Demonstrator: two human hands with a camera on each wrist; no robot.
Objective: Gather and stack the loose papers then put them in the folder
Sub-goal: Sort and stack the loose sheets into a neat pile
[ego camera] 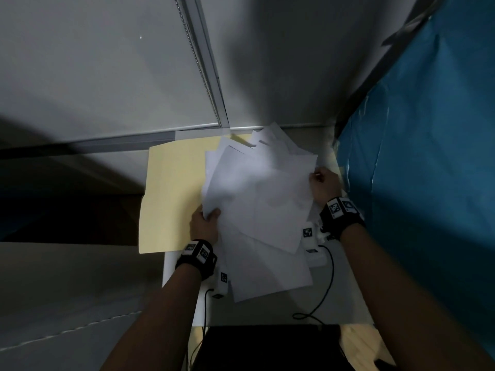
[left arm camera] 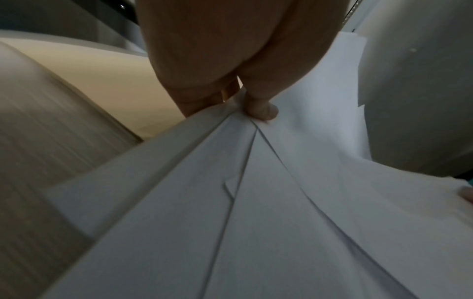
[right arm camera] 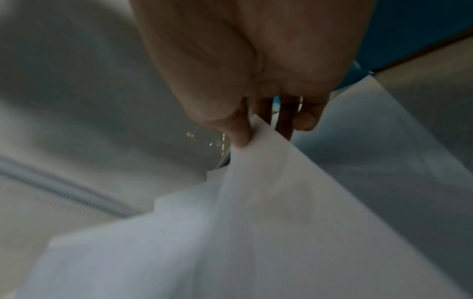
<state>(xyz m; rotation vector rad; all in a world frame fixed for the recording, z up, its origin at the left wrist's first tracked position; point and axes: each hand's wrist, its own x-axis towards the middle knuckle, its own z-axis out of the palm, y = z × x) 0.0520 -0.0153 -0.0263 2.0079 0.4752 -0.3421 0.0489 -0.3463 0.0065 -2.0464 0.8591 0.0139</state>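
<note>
Head view, both hands [ego camera: 205, 223] [ego camera: 325, 184] pinching papers [ego camera: 257, 199]

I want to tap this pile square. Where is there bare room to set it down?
The yellow folder's open left half, beside the left hand, is bare. So is the white table near the black cable. Around the right hand, papers crowd against the blue sheet.
</note>
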